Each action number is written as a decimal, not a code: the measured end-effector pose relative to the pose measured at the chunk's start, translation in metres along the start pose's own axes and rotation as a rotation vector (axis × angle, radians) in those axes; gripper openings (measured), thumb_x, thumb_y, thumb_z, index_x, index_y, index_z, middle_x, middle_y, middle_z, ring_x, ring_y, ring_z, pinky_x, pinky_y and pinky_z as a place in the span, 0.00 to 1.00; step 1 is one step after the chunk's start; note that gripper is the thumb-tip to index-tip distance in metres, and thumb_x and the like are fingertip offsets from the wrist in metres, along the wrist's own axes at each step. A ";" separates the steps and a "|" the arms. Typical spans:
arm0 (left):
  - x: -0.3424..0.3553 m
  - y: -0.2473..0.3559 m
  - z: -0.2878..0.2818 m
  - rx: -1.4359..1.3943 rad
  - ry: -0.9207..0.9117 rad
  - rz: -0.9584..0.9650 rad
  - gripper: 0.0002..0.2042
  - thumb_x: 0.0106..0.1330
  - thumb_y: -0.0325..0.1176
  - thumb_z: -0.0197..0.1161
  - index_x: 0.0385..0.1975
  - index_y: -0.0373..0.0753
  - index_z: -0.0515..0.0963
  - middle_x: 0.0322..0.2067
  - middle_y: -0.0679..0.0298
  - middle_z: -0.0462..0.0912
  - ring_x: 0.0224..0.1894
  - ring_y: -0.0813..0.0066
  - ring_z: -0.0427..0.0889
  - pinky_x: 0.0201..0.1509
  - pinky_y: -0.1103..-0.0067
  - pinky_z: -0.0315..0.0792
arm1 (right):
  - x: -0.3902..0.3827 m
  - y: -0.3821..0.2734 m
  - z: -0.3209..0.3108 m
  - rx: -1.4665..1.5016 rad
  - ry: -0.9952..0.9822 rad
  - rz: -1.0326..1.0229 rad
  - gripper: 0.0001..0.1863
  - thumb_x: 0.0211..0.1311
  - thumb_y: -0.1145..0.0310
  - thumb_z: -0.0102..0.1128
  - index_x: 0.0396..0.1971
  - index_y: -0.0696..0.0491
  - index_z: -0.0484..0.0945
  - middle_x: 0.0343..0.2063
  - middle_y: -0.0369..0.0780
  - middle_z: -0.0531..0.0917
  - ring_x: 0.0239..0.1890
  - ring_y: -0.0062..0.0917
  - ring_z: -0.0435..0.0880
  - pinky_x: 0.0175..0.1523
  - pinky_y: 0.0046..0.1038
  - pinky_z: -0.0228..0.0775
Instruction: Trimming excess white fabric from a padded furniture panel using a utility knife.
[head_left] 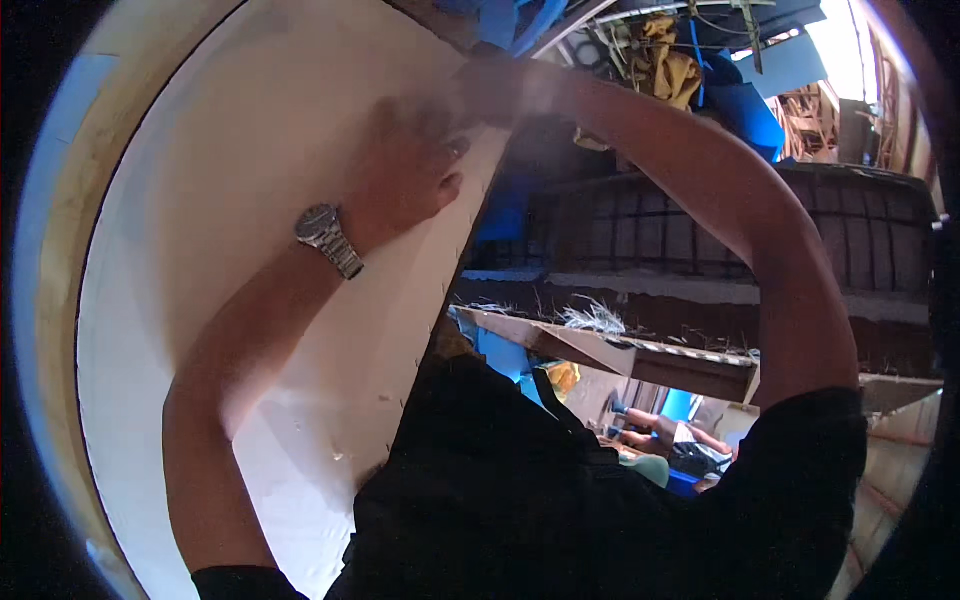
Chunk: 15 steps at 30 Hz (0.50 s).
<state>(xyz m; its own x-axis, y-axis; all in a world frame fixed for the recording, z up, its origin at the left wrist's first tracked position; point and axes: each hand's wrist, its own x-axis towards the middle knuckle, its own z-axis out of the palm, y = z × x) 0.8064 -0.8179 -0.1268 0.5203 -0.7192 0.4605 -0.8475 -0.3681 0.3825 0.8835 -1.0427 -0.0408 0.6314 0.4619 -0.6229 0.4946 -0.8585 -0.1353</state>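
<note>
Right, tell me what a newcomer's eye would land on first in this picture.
First the big white panel filling the left half, with the left hand pressed flat on it and a silver wristwatch on that wrist. Next the right hand at the panel's top edge, blurred, its arm arching across the upper middle. Behind, upper right, sit blue sheets and a dark ribbed wall.

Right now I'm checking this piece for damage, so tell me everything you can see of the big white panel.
The white panel is large, flat and smooth, matte like painted board, standing tilted close to the camera. Its right edge shows small dark marks along it. The left hand, with a metal wristwatch, presses flat on its face; the right hand grips its upper edge.
</note>
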 end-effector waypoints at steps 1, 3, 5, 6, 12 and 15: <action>-0.003 0.001 -0.003 -0.024 -0.028 -0.021 0.20 0.68 0.44 0.60 0.57 0.44 0.80 0.66 0.58 0.72 0.71 0.58 0.65 0.73 0.41 0.50 | 0.003 -0.018 -0.001 0.156 0.062 -0.079 0.21 0.57 0.55 0.68 0.13 0.56 0.84 0.16 0.40 0.85 0.20 0.32 0.85 0.34 0.41 0.77; -0.002 0.005 -0.009 0.006 -0.054 -0.046 0.21 0.67 0.45 0.60 0.58 0.45 0.79 0.66 0.58 0.72 0.72 0.59 0.65 0.74 0.41 0.49 | -0.007 -0.031 -0.003 0.207 -0.094 0.298 0.21 0.57 0.56 0.69 0.15 0.59 0.83 0.16 0.41 0.85 0.20 0.30 0.84 0.31 0.40 0.77; 0.000 0.004 -0.013 -0.021 -0.077 -0.019 0.21 0.66 0.44 0.61 0.58 0.45 0.79 0.66 0.57 0.72 0.72 0.60 0.65 0.75 0.42 0.49 | -0.015 -0.024 0.012 0.329 0.068 0.372 0.21 0.58 0.58 0.71 0.17 0.62 0.82 0.16 0.43 0.84 0.20 0.29 0.85 0.27 0.36 0.76; -0.001 0.001 -0.012 -0.021 -0.082 -0.027 0.21 0.66 0.44 0.61 0.58 0.45 0.79 0.66 0.57 0.72 0.72 0.60 0.65 0.75 0.42 0.49 | -0.027 -0.042 0.004 0.559 0.062 0.449 0.20 0.58 0.61 0.73 0.25 0.65 0.79 0.17 0.44 0.82 0.20 0.29 0.85 0.23 0.33 0.75; -0.002 0.002 -0.006 -0.059 -0.024 -0.066 0.17 0.64 0.42 0.63 0.52 0.46 0.83 0.65 0.56 0.73 0.72 0.59 0.64 0.75 0.42 0.48 | -0.030 -0.045 0.043 0.706 0.275 0.514 0.23 0.60 0.62 0.71 0.40 0.64 0.70 0.24 0.46 0.84 0.20 0.31 0.85 0.27 0.34 0.79; 0.005 0.002 -0.011 -0.004 -0.073 -0.026 0.20 0.59 0.40 0.66 0.51 0.43 0.83 0.61 0.59 0.75 0.69 0.60 0.68 0.73 0.40 0.51 | -0.031 -0.028 0.098 0.565 0.467 0.493 0.24 0.61 0.60 0.68 0.43 0.64 0.69 0.34 0.55 0.85 0.33 0.46 0.88 0.38 0.43 0.80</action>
<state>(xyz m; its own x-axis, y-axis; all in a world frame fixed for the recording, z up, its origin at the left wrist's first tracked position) 0.8079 -0.8158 -0.1150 0.5329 -0.7504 0.3910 -0.8333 -0.3851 0.3966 0.7911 -1.0546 -0.0935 0.9358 -0.0522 -0.3488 -0.1893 -0.9088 -0.3718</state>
